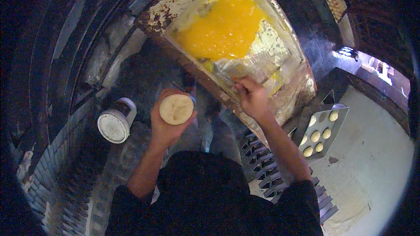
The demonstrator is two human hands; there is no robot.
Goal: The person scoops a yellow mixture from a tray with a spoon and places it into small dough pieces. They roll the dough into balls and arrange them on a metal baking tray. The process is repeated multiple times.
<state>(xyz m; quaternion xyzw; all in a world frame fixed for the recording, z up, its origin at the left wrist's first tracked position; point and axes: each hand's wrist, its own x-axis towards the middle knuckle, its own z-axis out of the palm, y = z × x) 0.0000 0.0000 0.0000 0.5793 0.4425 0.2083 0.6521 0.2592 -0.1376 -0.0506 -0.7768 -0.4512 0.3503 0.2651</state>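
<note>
Dim, dark walls closed round a worn, stained board (168,4) at twelve o'clock, with a pale grey surface (372,135) toward four. On the board lay one shallow tray (272,39) holding one spread of yellow mixture (227,22), which looked wet, slick and loose, likely to slide if tipped.

Nearer the middle, at nine o'clock, the left hand (165,130) cupped one dough round (176,109), fingers and thumb curled about its rim. It seemed light, soft and easily dented or torn, so it was best supported beneath and held loosely at the edge. The right hand (253,98), toward three o'clock over the tray's near edge, pinched what looked like one slim tool (225,78); its tip was too blurred to make out. Its stiff handle end seemed the place to grip.

Just past three o'clock, one metal tray (338,123) bore seven visible dough balls (327,133). Near nine, farther out than the left hand, stood one white-topped bucket (113,126).
</note>
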